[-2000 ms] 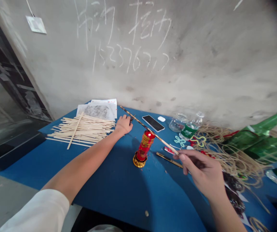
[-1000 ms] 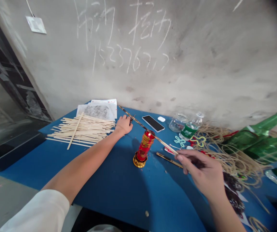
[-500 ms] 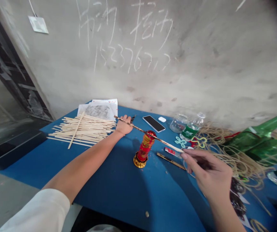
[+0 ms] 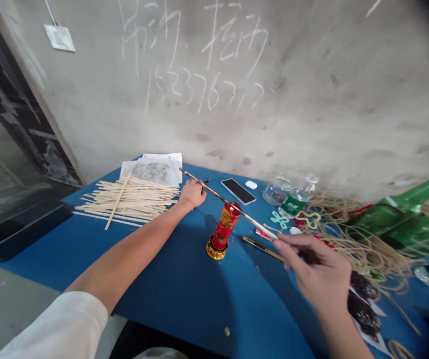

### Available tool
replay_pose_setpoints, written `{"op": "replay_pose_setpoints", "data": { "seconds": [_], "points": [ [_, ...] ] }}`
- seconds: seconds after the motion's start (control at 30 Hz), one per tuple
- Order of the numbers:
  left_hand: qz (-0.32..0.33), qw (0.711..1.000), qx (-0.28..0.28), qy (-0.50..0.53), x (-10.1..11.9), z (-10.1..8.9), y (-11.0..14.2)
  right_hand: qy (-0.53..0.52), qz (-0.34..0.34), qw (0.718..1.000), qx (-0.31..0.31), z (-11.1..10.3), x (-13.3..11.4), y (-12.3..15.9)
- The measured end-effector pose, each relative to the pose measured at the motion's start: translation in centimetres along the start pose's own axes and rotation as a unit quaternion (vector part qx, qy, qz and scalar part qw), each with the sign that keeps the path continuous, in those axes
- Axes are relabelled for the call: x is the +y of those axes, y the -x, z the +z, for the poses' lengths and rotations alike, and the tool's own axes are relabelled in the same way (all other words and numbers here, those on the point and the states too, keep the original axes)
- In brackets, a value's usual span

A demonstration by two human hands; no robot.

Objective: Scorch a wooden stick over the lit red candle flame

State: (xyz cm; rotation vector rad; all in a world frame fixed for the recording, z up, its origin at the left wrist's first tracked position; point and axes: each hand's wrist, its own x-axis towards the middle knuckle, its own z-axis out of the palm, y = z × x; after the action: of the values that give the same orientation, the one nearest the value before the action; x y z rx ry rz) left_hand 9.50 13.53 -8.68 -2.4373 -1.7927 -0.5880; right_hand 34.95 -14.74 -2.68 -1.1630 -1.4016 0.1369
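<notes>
My right hand (image 4: pixel 313 267) pinches the near end of a thin wooden stick (image 4: pixel 251 219) between thumb and fingers. The stick slants up and away to the left, pale near my fingers and dark, scorched-looking further along. Its middle crosses over the top of a red candle (image 4: pixel 224 229) with gold decoration and a gold base, upright on the blue table (image 4: pixel 184 294). No flame can be made out. My left hand (image 4: pixel 192 194) is stretched to the table's far side, fingers curled by a small dark object (image 4: pixel 206 182) that is mostly hidden.
A pile of flat wooden sticks (image 4: pixel 128 202) and papers (image 4: pixel 162 167) lie at the left. Behind are a phone (image 4: pixel 238 191), a white case (image 4: pixel 251 184), a glass jar (image 4: pixel 275 191) and a water bottle (image 4: pixel 296 197). Cord (image 4: pixel 371 249) and green bottles (image 4: pixel 401 207) crowd the right. A box cutter (image 4: pixel 261 248) lies nearer.
My right hand has shifted slightly left, and the stick has slid a little up and right at its far end. My left hand has barely moved; less of the dark object shows.
</notes>
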Motion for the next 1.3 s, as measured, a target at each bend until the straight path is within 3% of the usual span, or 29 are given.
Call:
{"op": "replay_pose_setpoints", "data": {
  "seconds": [1.3],
  "points": [
    [0.004, 1.0, -0.01, 0.001, -0.1, 0.0, -0.1, -0.056, 0.033, 0.997, -0.032, 1.6, -0.5, 0.5]
  ]
}}
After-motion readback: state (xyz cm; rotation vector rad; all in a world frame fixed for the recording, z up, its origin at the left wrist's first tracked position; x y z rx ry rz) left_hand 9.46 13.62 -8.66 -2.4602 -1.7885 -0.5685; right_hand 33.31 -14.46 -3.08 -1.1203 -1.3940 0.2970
